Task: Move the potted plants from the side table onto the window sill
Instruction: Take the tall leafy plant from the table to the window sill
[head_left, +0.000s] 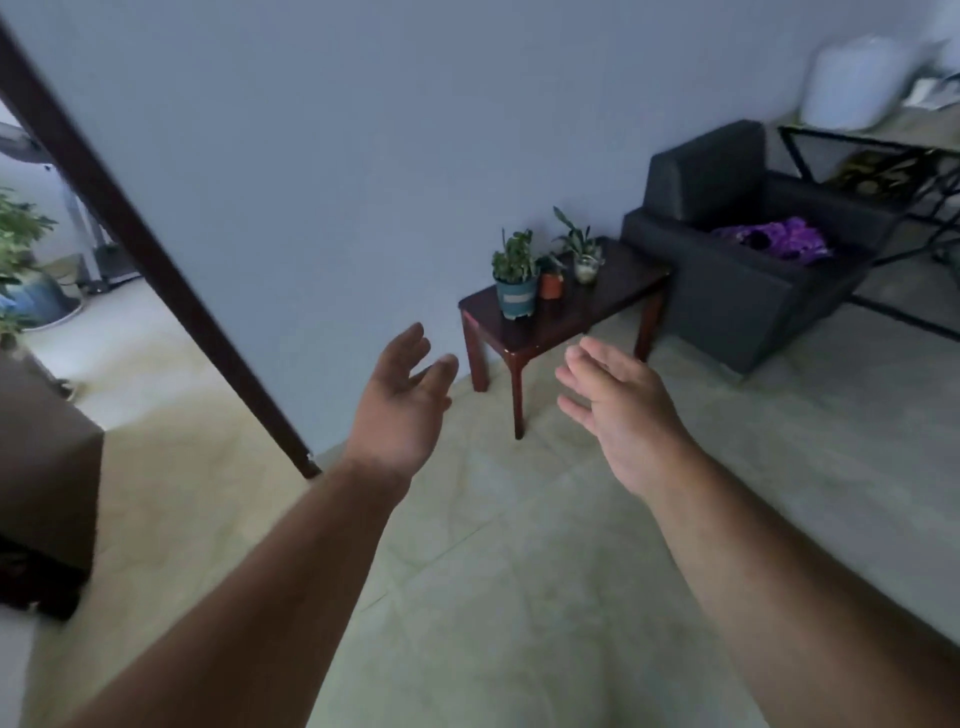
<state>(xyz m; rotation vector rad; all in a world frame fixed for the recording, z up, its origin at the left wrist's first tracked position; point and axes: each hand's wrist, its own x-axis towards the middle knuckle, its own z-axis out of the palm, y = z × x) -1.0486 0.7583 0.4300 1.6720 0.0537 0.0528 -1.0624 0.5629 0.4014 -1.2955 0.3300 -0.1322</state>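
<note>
A dark red wooden side table (618, 283) stands against the blue-grey wall. Three potted plants stand at its left end: a leafy plant in a teal pot (516, 296), a small plant in an orange pot (550, 285), and a long-leaved plant in a clear glass pot (586, 267). My left hand (402, 402) and my right hand (621, 410) are both stretched out in front of me, fingers loose and apart, holding nothing. Both hands are well short of the table. No window sill is in view.
A dark grey armchair (727, 291) with purple cloth (779, 240) stands right of the table. A black-framed glass table (862, 145) is at the far right. A dark door frame (145, 249) slants at left, with a large plant (15, 244) beyond. Pale tiled floor lies ahead.
</note>
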